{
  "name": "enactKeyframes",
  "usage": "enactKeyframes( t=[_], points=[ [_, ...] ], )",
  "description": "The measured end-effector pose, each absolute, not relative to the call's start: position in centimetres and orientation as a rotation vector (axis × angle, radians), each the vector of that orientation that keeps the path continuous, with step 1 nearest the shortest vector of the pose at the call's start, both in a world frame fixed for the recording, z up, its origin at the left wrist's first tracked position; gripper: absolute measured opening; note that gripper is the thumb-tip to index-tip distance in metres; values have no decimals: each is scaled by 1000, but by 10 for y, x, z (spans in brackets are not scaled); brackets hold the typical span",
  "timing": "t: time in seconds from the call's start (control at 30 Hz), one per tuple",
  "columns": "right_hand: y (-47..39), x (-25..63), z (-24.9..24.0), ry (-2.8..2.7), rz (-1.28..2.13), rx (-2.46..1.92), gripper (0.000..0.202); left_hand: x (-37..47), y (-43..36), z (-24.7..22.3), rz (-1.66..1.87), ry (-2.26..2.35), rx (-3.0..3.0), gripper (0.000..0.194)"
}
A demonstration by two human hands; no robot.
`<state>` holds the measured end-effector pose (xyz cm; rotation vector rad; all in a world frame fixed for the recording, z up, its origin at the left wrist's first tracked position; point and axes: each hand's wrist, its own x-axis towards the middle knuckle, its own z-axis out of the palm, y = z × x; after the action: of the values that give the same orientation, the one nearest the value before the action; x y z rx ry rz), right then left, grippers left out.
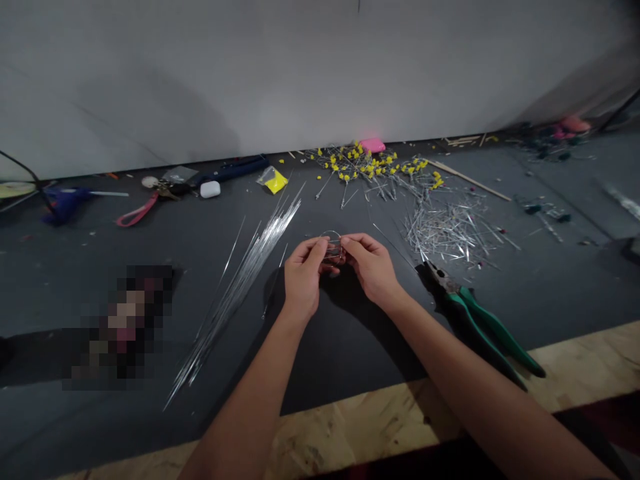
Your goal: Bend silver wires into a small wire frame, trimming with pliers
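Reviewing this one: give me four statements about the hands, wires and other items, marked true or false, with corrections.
1. The left hand and right hand both hold a bent wire. True.
2. The pliers are gripped in the right hand. False: they lie to its right.
3. Long straight wires lie left of the left hand. True.
4. The pink block lies between the hands and the table's front edge. False: it lies near the wall, beside the yellow-tipped wires.

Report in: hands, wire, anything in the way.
Left hand, right hand: both pinching curved wire. Wire spans between them. Nothing seen blocking; pliers lie right, wire bundle left, both apart from hands.
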<state>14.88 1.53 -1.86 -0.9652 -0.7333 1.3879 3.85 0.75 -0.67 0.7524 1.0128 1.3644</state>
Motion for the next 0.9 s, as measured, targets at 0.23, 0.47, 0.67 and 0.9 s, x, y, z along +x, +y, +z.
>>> enactKeyframes(
  t=[0.23,0.47,0.67,0.9],
  points=[
    [15,149,-17,-733,1398,-966,11,40,8,-4,1359,1036,754,26],
    [14,151,-13,-704,1454,-944,10,37,8,-4,1331,1013,740,26],
    [14,152,-11,-706,1482,-929,10,35,9,-3,1312,997,709,25],
    [14,152,-10,-690,1498,-938,9,34,9,-1,1303,999,689,25]
  ],
)
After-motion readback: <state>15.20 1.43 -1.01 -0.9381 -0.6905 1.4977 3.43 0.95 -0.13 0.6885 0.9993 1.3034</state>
